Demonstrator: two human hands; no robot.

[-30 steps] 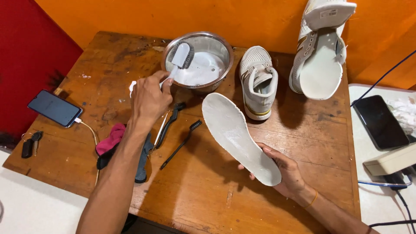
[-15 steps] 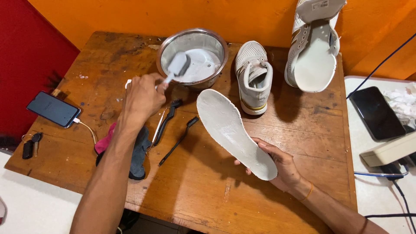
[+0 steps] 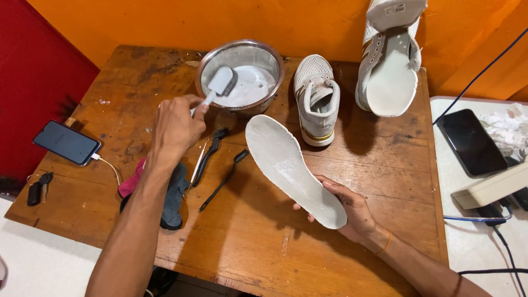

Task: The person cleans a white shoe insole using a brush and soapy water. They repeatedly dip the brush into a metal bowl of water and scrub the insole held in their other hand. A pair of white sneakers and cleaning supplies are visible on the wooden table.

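at the far left of the frame i see a black key fob on the table edge, and just above it a dark smartphone with a white cable plugged in. moving right, a pink cloth and a dark grey cloth lie bunched on the wooden table, partly under my left forearm. my left hand is curled tight around the handle of a white scrub brush, whose head hangs over the rim of the steel bowl in the upper middle; the bowl holds soapy white water. below the bowl, two small black detail brushes lie on the wood, near my wrist. in the centre, a white insole is held tilted above the table, its heel end pinched in my right hand, fingers under it and thumb on the edge. above it a white sneaker stands upright, and a second white sneaker leans against the orange wall, sole facing me. at the far right, another black phone lies on a white surface beside crumpled tissue.
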